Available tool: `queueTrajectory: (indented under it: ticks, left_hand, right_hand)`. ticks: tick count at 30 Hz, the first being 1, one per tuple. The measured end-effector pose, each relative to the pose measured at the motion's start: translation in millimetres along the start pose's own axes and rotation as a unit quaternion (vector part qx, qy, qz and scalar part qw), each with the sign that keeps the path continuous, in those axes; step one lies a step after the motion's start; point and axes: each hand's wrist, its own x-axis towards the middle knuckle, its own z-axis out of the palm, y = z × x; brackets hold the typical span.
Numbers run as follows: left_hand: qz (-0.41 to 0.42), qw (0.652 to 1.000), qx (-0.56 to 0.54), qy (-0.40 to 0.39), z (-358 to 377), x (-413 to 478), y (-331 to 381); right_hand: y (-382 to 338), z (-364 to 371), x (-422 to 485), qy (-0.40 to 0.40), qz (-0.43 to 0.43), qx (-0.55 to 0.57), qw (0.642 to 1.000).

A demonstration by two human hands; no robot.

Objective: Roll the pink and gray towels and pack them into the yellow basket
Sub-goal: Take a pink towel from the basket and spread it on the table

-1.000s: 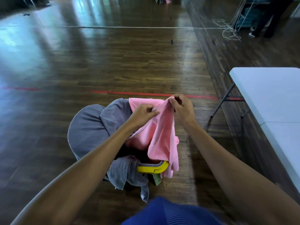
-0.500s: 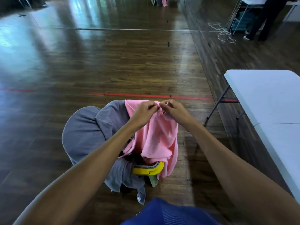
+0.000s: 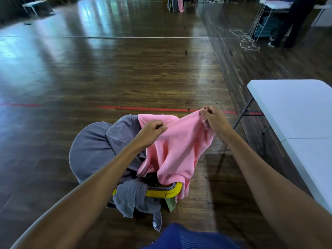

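Pink towel [image 3: 177, 146] pinched btwn L hand [image 3: 152, 131] & R hand [image 3: 214, 118], above yellow basket [image 3: 164, 192].

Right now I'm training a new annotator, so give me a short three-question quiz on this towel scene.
1. True or false: the left hand and the right hand both pinch the top edge of the pink towel.
2. Multiple choice: the gray towel is A) rolled tight, B) draped unrolled over the yellow basket, C) held in the left hand.
3. Fill in: the white table stands on the person's ___ side.
Key: 1 true; 2 B; 3 right.
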Motion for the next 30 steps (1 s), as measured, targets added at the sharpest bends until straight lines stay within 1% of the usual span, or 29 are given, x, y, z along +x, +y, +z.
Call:
queueTrajectory:
  ticks: [2,4,6,8,11,14,19,24,27,30]
  left_hand:
    - [0.001,1.000,-0.006,0.001,-3,-3,-2]
    - [0.016,1.000,-0.009,0.004,0,-1,8]
    - [0.029,0.999,-0.020,0.001,7,5,23]
    - [0.039,0.999,-0.024,0.004,11,10,32]
    - [0.048,0.999,-0.018,0.008,12,11,41]
    - [0.039,0.999,-0.020,0.011,11,11,42]
    - [0.024,0.999,-0.022,0.003,5,8,32]
    - [-0.028,0.999,-0.019,0.000,-15,-2,0]
    - [-0.035,0.999,-0.033,0.000,-17,-3,-2]
    - [0.002,1.000,-0.025,-0.003,-8,4,17]
  right_hand:
    - [-1,-8,-1,-0.013,-0.014,-0.047,0.999]
    - [-5,-1,-4,-0.052,-0.049,-0.089,0.993]
    - [-7,13,-7,-0.098,-0.075,-0.076,0.989]
    - [-7,23,-10,-0.130,-0.080,-0.054,0.987]
    - [-6,28,-12,-0.153,-0.071,-0.025,0.985]
    - [-5,30,-10,-0.143,-0.074,-0.014,0.987]
    - [-3,21,-2,-0.090,-0.088,-0.066,0.990]
    - [5,-10,9,-0.034,-0.059,-0.093,0.993]
    - [1,-14,5,-0.048,-0.067,-0.103,0.991]
    - [-10,0,-6,-0.066,-0.077,-0.045,0.994]
